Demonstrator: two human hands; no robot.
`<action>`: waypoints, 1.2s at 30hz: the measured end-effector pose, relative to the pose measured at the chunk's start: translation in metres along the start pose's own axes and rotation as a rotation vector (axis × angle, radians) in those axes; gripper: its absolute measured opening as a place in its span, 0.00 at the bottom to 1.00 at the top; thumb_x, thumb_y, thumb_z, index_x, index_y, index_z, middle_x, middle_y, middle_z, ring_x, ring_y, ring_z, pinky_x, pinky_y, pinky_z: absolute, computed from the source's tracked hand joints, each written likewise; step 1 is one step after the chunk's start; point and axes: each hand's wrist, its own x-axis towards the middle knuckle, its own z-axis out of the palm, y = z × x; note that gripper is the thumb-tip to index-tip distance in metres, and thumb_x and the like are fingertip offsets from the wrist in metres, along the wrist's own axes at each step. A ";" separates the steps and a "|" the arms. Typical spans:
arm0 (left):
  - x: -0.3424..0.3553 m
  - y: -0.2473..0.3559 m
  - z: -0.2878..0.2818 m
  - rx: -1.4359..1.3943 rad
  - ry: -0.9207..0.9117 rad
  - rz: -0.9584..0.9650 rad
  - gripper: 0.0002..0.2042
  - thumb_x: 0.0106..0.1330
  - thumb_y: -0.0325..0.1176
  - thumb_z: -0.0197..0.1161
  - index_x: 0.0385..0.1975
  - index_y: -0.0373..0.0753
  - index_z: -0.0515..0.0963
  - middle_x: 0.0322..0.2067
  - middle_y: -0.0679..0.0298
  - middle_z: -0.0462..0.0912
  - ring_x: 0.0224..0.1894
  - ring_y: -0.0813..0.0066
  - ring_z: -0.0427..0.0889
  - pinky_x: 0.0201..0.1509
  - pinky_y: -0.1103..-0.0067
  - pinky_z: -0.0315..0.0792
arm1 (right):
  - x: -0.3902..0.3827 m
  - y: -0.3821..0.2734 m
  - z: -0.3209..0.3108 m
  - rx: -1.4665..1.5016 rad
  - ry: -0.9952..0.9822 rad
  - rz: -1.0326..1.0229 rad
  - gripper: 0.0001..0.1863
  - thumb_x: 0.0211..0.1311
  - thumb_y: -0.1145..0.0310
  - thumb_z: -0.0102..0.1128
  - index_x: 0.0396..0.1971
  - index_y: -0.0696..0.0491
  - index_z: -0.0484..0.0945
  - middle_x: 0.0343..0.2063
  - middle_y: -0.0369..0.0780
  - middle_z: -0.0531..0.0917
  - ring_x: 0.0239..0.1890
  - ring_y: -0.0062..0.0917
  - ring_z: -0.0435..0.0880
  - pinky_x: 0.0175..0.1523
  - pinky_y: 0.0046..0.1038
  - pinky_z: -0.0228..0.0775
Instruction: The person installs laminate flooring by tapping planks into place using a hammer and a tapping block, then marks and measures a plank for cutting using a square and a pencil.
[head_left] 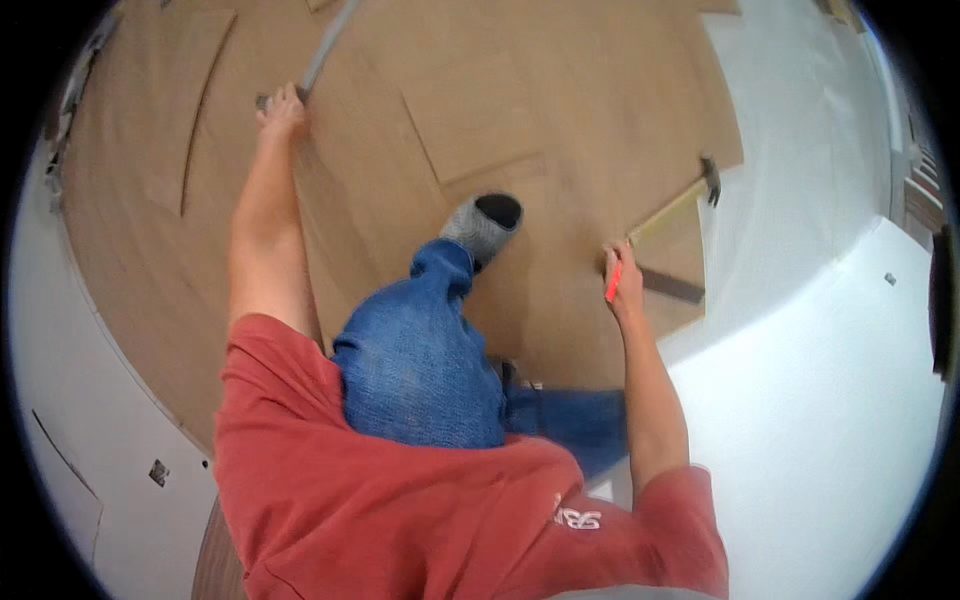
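My left hand reaches far out to the upper left and grips the end of a long grey metal bar that lies on the wooden floor planks. My right hand rests on the planks at the right and holds a red pencil, its tip against the wood. Just past that hand lies a hammer with a wooden handle and dark head, and a dark flat metal piece beside it. My knee in blue jeans and a foot in a grey sock are between the hands.
White underlay covers the floor at the right, beyond the edge of the laid planks. A loose plank lies at the upper left. A white wall with a small outlet runs along the left.
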 end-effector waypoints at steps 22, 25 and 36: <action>-0.228 0.213 -0.014 -0.572 -0.012 0.925 0.19 0.64 0.37 0.69 0.52 0.39 0.75 0.46 0.54 0.78 0.50 0.50 0.79 0.52 0.63 0.74 | 0.126 -0.100 0.080 -0.465 -0.102 -0.622 0.29 0.59 0.78 0.58 0.63 0.50 0.70 0.72 0.49 0.65 0.74 0.45 0.62 0.75 0.43 0.61; -0.235 0.212 -0.008 -0.426 0.211 0.947 0.22 0.63 0.35 0.68 0.56 0.42 0.75 0.49 0.57 0.77 0.54 0.55 0.77 0.54 0.64 0.73 | 0.129 -0.099 0.073 -0.444 -0.139 -0.590 0.30 0.59 0.79 0.57 0.64 0.51 0.70 0.73 0.47 0.65 0.75 0.44 0.62 0.75 0.42 0.60; -0.221 0.196 -0.002 -0.339 0.154 0.973 0.16 0.59 0.37 0.70 0.46 0.43 0.79 0.41 0.61 0.79 0.46 0.61 0.79 0.50 0.70 0.77 | 0.130 -0.100 0.074 -0.479 -0.155 -0.558 0.27 0.57 0.81 0.60 0.59 0.50 0.72 0.74 0.43 0.64 0.75 0.41 0.62 0.75 0.40 0.61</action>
